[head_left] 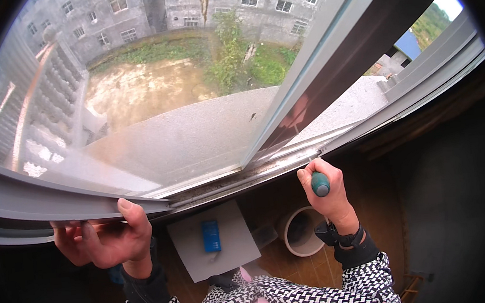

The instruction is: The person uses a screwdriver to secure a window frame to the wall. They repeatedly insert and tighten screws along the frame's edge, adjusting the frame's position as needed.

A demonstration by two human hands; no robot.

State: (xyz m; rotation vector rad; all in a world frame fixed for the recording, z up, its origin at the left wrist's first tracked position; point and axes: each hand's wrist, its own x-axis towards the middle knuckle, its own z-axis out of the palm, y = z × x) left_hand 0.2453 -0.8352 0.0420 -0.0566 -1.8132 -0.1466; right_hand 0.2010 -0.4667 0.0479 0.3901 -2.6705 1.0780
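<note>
Gripping a green-handled tool point(320, 184) in the right hand point(330, 193), wrapping the fingers closely around the handle and keeping them pressed together, with the grey butt facing the camera. Holding the tool at the near edge of the window track point(272, 167), just right of the foot of the slanting upright frame point(315, 60), and pointing the thin shaft toward the track; being unable to tell tip contact from this view. Touching the grey frame rail point(41, 196) with the left hand point(110, 239) near the rail's right end, resting the thumb on the face, well spread from the other fingers, and curling those under the lower edge; being unable to tell the firmness of that hold. Wearing a black wristband point(349, 238) on the right wrist and black-and-white patterned sleeves point(372, 278). Standing over a pale board point(184, 244) bearing a blue box point(211, 236), near a round bucket point(289, 240) to the right. Facing a window pane point(166, 120), looking out over shrubs point(230, 67) and a grey building point(96, 26).
</note>
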